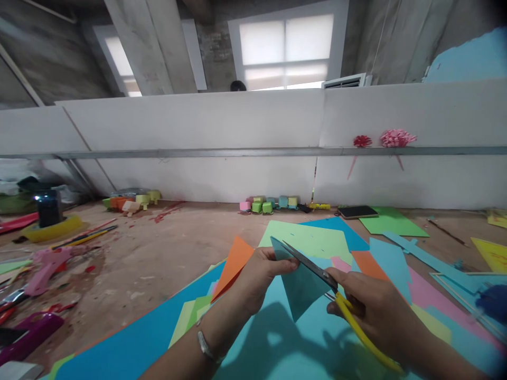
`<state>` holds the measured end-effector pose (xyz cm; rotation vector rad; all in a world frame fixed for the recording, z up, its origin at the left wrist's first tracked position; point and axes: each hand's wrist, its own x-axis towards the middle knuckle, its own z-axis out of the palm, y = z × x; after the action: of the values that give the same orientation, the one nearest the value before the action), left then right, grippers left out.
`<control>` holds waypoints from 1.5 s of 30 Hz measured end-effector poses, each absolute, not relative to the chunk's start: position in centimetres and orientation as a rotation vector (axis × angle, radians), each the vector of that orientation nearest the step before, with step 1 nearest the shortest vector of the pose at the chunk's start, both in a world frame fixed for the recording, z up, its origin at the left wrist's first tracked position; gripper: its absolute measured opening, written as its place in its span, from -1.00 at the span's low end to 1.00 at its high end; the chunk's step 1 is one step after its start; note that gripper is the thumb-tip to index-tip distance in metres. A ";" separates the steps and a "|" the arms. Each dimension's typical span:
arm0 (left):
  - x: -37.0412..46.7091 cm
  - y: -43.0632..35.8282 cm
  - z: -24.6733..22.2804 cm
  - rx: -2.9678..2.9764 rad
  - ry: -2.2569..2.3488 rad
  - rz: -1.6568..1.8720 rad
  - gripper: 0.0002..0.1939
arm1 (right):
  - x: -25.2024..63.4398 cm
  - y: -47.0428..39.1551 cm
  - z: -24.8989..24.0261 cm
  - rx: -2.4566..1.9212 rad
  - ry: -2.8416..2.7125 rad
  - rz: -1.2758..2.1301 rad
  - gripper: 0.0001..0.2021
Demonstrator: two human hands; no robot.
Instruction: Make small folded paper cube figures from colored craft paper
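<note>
Left hand [259,277] pinched the teal paper triangle [301,287] at its top-left corner, thumb and fingers clamped on the sheet; silver bracelet [206,345] on the wrist. Right hand [374,309] gripped the yellow-handled scissors [328,285], fingers closed round the handles, finger loops mostly hidden under the hand. Blades lay along the triangle's upper edge, tips near the left thumb; couldn't tell if blades were parted or shut. Triangle held just above the near edge of the table [158,253], over a big blue sheet [130,338] and a lighter teal sheet, both cut off by the frame bottom.

An orange paper piece [235,261] stuck up just beside the left hand, partly behind it. Green sheet [309,240] and more blue, pink, orange scraps behind the hands, overlapping, edges hard to sort out.

Far edge of table by the wall: row of small colored paper boxes [267,204], a dark phone [357,211] on a green sheet. Left edge: dark jar [48,207] on a yellow ring, pencils, pink and purple items cut off by frame. Right edge: blurry dark-blue blob, unclear what. Two paper flowers [386,139] on the wall rail.
</note>
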<state>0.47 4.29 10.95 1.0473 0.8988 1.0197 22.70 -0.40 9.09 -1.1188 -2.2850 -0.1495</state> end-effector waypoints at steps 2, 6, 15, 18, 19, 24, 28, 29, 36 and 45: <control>0.4 4.3 10.9 1.055 0.896 1.015 -0.78 | 22.6 -0.4 9.2 -1.111 -2.286 -0.158 -0.71; 0.3 4.6 10.5 1.066 0.885 0.996 -0.72 | 22.6 -0.5 9.2 -1.090 -2.284 -0.193 -0.74; 0.2 4.7 10.2 1.102 0.865 0.977 -0.56 | 23.0 -0.2 9.1 -1.082 -2.271 -0.178 -0.73; 0.2 4.8 10.3 1.074 0.859 1.022 -0.52 | 23.1 -0.2 9.3 -1.116 -2.264 -0.119 -0.75; 0.2 4.9 10.4 1.067 0.858 1.044 -0.53 | 23.1 -0.1 9.4 -1.124 -2.263 -0.101 -0.75; 0.1 5.2 10.1 1.058 0.873 1.141 -0.56 | 23.1 -0.1 9.5 -1.158 -2.258 -0.033 -0.76; 0.1 5.2 10.0 1.051 0.878 1.155 -0.53 | 23.0 -0.1 8.9 -1.137 -2.269 -0.027 -0.79; 0.1 5.2 10.0 1.050 0.891 1.153 -0.52 | 23.0 -0.1 8.7 -1.129 -2.276 -0.051 -0.79; 0.0 5.1 10.0 1.056 0.906 1.138 -0.52 | 23.1 0.1 6.8 -1.128 -2.322 -0.328 -0.61; 0.1 4.9 10.2 1.072 0.906 1.120 -0.52 | 22.8 -0.4 6.6 -1.145 -2.327 -0.321 -0.60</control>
<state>0.15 4.95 10.16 1.0716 0.9056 1.1197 22.81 -0.42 6.64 -1.1447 -2.3268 -0.3211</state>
